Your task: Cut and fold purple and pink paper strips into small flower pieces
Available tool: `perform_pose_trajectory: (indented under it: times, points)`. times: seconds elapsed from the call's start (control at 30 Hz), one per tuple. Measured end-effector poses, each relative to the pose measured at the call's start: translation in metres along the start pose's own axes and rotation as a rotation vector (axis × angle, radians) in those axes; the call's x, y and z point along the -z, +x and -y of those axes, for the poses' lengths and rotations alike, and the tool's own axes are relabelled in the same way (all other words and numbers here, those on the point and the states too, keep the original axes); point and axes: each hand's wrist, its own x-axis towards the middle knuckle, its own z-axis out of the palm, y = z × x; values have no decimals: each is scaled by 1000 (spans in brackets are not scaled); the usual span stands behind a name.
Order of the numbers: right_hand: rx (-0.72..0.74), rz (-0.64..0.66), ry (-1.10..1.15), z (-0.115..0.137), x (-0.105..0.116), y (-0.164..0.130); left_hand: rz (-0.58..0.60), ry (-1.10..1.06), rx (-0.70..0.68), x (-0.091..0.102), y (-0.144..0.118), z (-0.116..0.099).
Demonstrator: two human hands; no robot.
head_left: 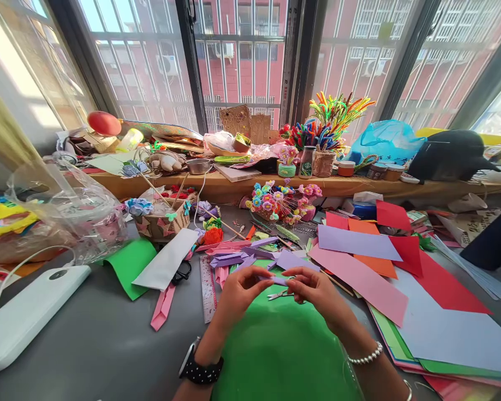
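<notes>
Over the green sheet (275, 345) near you, your left hand (237, 292) and right hand (317, 289) pinch opposite ends of a small purple paper strip (279, 280), which looks light, thin and easily creased, so grip its edges gently with your fingertips.

No legible txt anywhere; ruler (208, 289) marks & jar (307, 161) label too small to read.
</notes>
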Motion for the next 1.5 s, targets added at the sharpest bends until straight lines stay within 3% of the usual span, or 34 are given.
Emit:
perform_pose_trajectory:
  times: [0.13,0.37,0.5,0.8,0.97,1.07,1.33,1.5]
  points:
    - [2,9,-17,2,4,0,10,122,-122,1,-1,0]
    - [85,-25,-232,7,4,-3,-18,22,114,2,1,0]
    - [198,-43,-347,6,5,-3,24,-5,106,5,2,0]
    - [393,-119,-527,6,3,-3,-49,-74,115,1,1,-2]
    - [401,-89,-569,5,-1,-4,21,-36,76,-7,0,1]
    - [389,-99,-549,4,-2,-4,-13,-8,61,-9,-1,3]
    - [446,-112,-643,6,2,-5,-24,36,1,-4,-1,-1]
    - [470,-93,-713,5,0,-7,40,112,-9,-1,0,-2]
